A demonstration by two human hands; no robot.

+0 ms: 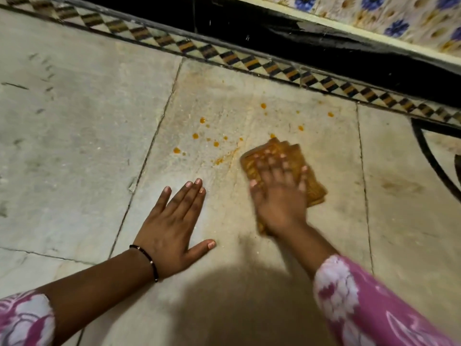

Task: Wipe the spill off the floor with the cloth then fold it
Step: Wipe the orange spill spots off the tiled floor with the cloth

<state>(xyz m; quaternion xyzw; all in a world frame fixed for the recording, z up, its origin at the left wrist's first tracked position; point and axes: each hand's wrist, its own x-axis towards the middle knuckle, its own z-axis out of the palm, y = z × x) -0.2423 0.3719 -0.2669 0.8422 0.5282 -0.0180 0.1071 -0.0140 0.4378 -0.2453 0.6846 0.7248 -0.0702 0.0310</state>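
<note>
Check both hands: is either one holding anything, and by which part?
Nothing is gripped. The right hand presses flat on the middle of the cloth, fingers spread and blurred. The left hand rests flat on the bare floor.

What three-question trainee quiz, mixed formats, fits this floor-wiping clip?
1. True or false: the left hand rests flat on the pale stone floor, holding nothing.
2. Multiple choice: the right hand presses on A) a blue sponge, B) the folded orange-brown cloth, C) a white paper towel.
3. Fill in: the remaining orange spill droplets lie mostly to the ______ of the cloth in the head view.

Key: 1 true; 2 B; 3 left. Droplets also dot the floor beyond the cloth, towards the patterned tile border. The right hand is motion-blurred, but its fingers look spread flat over the cloth.
</note>
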